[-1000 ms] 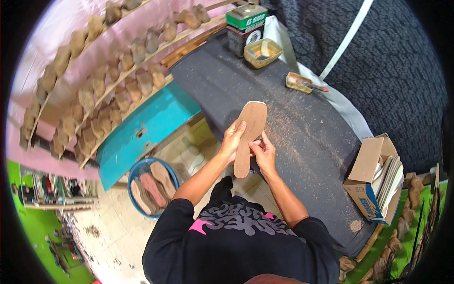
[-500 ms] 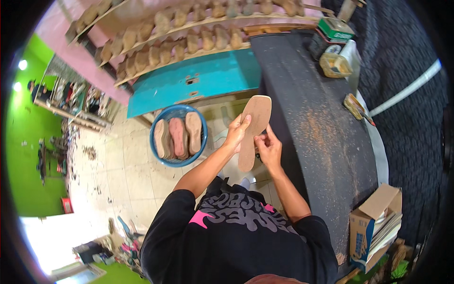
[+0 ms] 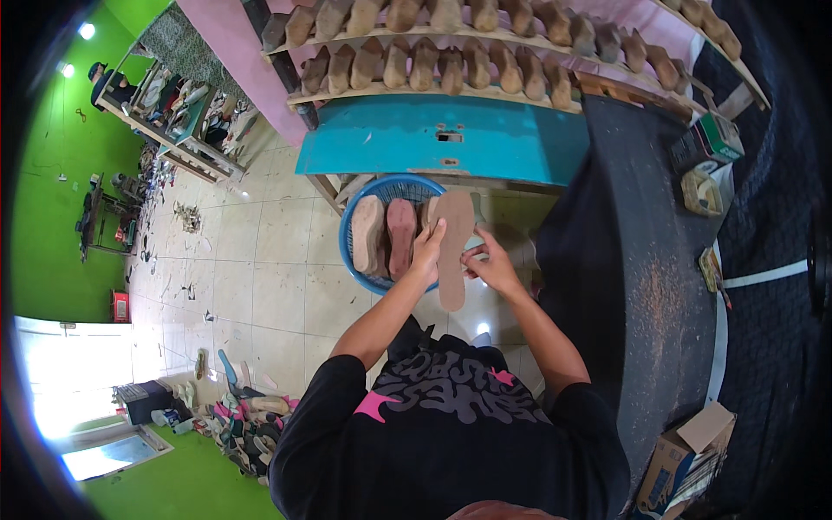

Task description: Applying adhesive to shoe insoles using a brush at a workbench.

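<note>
My left hand (image 3: 426, 253) grips a flat brown shoe sole (image 3: 452, 260) by its left edge, with the thumb on its face. The sole is held upright, wide end away from me. At its right edge is my right hand (image 3: 496, 264), fingers bent and apart; the fingertips come close to the edge, and whether they touch is hard to tell. Behind the sole stands a round blue basket (image 3: 344, 234) with stacks of soles. A beige stack (image 3: 368, 227) and a pink-topped stack (image 3: 400, 230) show plainly; a third is mostly hidden.
A dark-covered workbench (image 3: 607, 286) with brown shavings runs along my right, bearing a green-and-black box (image 3: 715, 143) and a cardboard box (image 3: 685, 459). Ahead are a turquoise table (image 3: 390, 130) and shelves of wooden shoe lasts (image 3: 451, 74). A shoe pile (image 3: 247, 433) lies behind left.
The view has swung left, so the basket and bench sit farther right in it. The sole now overlaps the basket's right side. My left hand still holds the sole.
</note>
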The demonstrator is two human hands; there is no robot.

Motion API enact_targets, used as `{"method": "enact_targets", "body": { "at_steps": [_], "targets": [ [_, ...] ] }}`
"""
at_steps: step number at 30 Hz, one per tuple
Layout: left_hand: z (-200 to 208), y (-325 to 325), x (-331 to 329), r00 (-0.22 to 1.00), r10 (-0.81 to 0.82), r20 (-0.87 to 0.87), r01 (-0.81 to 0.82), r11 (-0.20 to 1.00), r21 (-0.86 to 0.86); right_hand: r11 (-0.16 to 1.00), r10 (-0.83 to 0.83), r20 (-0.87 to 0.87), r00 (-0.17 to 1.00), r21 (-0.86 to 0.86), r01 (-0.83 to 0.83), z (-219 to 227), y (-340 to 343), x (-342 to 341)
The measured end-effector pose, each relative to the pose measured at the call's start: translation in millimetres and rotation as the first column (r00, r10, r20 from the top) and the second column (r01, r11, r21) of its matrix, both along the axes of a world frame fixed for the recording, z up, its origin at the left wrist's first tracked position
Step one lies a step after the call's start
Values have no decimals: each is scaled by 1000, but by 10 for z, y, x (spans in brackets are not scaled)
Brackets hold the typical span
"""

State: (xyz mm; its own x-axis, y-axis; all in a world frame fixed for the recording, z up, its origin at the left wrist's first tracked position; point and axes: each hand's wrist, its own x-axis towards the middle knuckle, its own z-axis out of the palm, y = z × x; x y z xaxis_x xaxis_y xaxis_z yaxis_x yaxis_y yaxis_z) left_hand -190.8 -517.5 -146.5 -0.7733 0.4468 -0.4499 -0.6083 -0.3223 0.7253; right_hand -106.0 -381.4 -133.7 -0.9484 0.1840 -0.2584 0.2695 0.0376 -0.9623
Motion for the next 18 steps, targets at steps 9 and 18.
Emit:
{"method": "enact_targets", "body": {
  "at_steps": [9, 18],
  "targets": [
    [-1039, -856, -969, 994, 37, 103, -25, 992, -122, 969, -12, 291, 957, -232, 83, -944, -964, -1033],
    [-1636, -1377, -1636, 913, -366, 178, 405, 862, -304, 992, -27, 382, 924, -103, 72, -1716, -1217, -1422]
  ]
}}
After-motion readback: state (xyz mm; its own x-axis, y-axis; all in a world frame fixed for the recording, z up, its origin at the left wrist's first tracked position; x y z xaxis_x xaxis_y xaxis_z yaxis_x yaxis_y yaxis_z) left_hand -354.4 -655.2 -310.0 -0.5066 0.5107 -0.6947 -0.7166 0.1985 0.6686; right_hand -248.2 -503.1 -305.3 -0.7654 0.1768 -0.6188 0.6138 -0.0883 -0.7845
